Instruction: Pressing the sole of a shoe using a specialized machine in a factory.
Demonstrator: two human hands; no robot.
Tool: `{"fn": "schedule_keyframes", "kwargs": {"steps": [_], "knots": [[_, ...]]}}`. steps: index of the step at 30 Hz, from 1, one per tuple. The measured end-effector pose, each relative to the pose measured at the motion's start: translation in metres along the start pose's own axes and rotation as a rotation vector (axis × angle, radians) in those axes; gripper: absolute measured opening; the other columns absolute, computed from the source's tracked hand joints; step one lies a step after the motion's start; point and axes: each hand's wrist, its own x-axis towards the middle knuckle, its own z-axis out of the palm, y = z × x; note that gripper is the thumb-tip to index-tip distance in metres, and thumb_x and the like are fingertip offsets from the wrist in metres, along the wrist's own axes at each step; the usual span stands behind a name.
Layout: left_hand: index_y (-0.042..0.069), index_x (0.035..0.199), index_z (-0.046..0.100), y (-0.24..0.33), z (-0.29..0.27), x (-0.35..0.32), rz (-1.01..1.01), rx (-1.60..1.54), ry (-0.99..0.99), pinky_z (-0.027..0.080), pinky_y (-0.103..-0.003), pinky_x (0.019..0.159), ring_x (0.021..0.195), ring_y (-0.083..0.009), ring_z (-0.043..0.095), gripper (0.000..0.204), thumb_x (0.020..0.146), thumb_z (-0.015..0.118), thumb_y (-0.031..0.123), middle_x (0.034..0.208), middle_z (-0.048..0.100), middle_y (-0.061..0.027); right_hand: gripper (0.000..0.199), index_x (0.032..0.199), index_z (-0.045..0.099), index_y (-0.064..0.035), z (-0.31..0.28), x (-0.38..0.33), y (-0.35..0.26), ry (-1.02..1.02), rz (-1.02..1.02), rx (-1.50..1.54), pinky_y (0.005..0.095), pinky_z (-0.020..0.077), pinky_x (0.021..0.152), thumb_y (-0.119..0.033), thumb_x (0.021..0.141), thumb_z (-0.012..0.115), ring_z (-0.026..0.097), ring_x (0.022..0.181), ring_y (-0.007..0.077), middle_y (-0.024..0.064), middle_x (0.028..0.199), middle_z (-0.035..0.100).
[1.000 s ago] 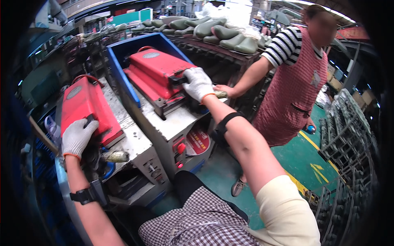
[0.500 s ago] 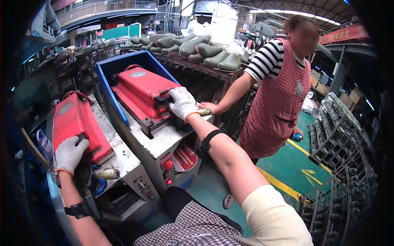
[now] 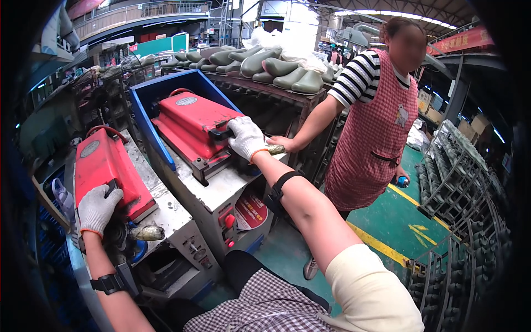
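Note:
Two machines with red metal covers stand side by side before me. My left hand [image 3: 99, 209], in a white knit glove, is closed round the black handle [image 3: 112, 186] at the near end of the left red cover [image 3: 116, 169]. My right hand [image 3: 246, 138], gloved too, grips the black handle [image 3: 220, 134] of the right red cover [image 3: 193, 117]. Both covers lie lowered, hiding what is beneath. A tape-wrapped lever [image 3: 147, 233] juts out below my left hand. Beside my right wrist is a similar wrapped lever [image 3: 275, 149], which a co-worker's hand [image 3: 285, 144] touches.
The co-worker, in a red checked apron [image 3: 368, 133], stands close on the right, holding a small blue object [image 3: 402, 181]. Olive-green boots [image 3: 260, 62] lie on a rack behind the machines. Red knobs [image 3: 228, 221] sit on the right machine's front. Loaded racks [image 3: 451, 166] line the far right.
Both hands stay on the handles, and the covers keep their positions. The view has shifted very slightly; the co-worker has barely moved.

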Motion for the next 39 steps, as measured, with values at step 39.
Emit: {"fn": "schedule_keyframes", "kwargs": {"steps": [39], "knots": [[-0.003,0.106,0.071,-0.022,-0.027,0.016,0.077,-0.323,-0.455,0.052,-0.037,0.077,0.079,-0.0234,0.068,0.038,0.09,0.068,0.031,0.083,0.07,-0.0152,0.068,0.166,0.024,-0.0149,-0.028,-0.132,-0.372,-0.93,-0.078,1.251,0.0489,0.0492,0.107,-0.046,0.11,0.045,0.065,0.123,0.0486,0.0345,0.131,0.065]]}}
